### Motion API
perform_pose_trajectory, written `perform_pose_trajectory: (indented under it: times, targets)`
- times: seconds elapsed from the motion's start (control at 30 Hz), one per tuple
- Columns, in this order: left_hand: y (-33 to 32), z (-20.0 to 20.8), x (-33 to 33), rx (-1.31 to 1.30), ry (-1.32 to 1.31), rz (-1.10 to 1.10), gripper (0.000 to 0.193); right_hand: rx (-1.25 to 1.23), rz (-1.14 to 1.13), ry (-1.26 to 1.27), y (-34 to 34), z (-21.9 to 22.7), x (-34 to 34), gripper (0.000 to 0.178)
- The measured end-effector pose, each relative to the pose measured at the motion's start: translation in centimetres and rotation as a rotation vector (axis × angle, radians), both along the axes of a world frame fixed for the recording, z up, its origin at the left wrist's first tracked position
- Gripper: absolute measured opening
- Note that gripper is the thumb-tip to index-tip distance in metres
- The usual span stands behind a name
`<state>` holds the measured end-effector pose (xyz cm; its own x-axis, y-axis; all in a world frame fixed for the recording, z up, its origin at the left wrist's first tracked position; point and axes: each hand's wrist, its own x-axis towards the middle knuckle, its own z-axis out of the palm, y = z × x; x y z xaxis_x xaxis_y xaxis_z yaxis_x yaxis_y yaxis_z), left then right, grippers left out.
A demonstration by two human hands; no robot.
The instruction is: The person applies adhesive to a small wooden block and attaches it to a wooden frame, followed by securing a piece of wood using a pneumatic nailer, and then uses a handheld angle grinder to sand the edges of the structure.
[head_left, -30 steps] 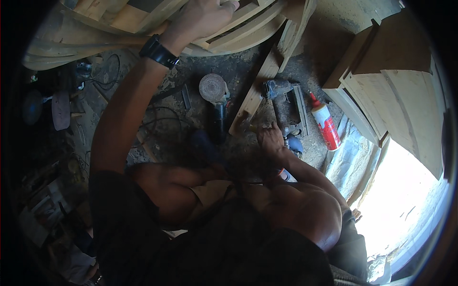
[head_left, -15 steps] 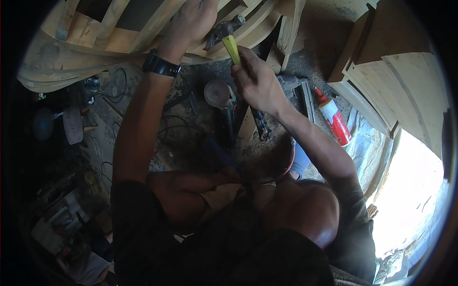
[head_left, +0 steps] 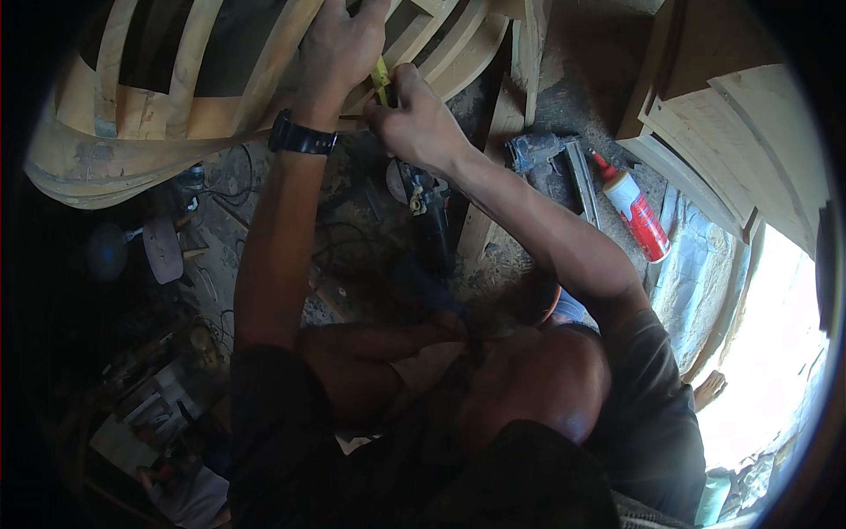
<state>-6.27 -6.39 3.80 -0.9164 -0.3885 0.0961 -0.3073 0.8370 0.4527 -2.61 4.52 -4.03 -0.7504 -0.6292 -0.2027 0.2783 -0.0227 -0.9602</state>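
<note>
My right hand (head_left: 423, 123) is closed round the yellow handle of a hammer (head_left: 381, 76). The hammer's head is hidden behind my left hand (head_left: 342, 48), which lies against the curved wooden frame (head_left: 198, 119) at the top. The fingers of that hand run out past the upper edge, so their grip cannot be made out. A black watch (head_left: 302, 135) sits on my left wrist. Pale slats (head_left: 273, 53) of the frame rise beside the left hand.
On the dusty floor lie a nail gun (head_left: 538, 152), a red and white glue bottle (head_left: 636, 216) with a red nozzle, and a dark power tool (head_left: 432, 220) with cables. A panelled wooden piece (head_left: 740, 150) stands at right. Bright light enters lower right.
My right hand has moved left and up with the hammer, whose head has gone behind my left hand. The left hand has shifted slightly left. The view has shifted a little.
</note>
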Motion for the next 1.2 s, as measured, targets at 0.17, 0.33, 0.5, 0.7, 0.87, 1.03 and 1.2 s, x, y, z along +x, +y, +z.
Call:
perform_pose_trajectory:
  times: [0.17,0.33,0.5,0.7,0.87,1.03,1.2]
  targets:
    - [-1.3,-1.7,-0.8,0.018,0.037,-0.001,0.08,-0.125,-0.065,-0.07,-0.4,0.2,-0.2,0.034]
    - [-1.6,-1.9,-0.8,0.06,0.201,-0.152,0.078,-0.083,-0.326,0.086,-2.6,-2.2,2.5,0.026]
    - [-2.3,-2.0,-0.7,0.064,0.195,-0.117,0.076,-0.167,-0.326,0.029,-3.4,-1.3,3.1,0.026]
    - [-1.3,-2.1,-1.2,0.218,0.192,-0.146,0.073,-0.172,-0.359,0.061,-3.2,-1.0,3.3,0.03]
    - [0.1,0.4,-1.0,0.292,0.017,-0.098,0.063,0.005,-0.033,0.186,3.2,-0.8,3.3,0.031]
    - [-0.2,1.3,-1.9,0.209,-0.217,-0.042,0.062,0.141,0.171,0.354,7.0,-0.3,-0.1,0.035]
    - [0.8,0.3,-2.3,0.023,-0.11,0.039,0.068,0.01,0.001,0.341,5.6,-0.8,-0.3,0.032]
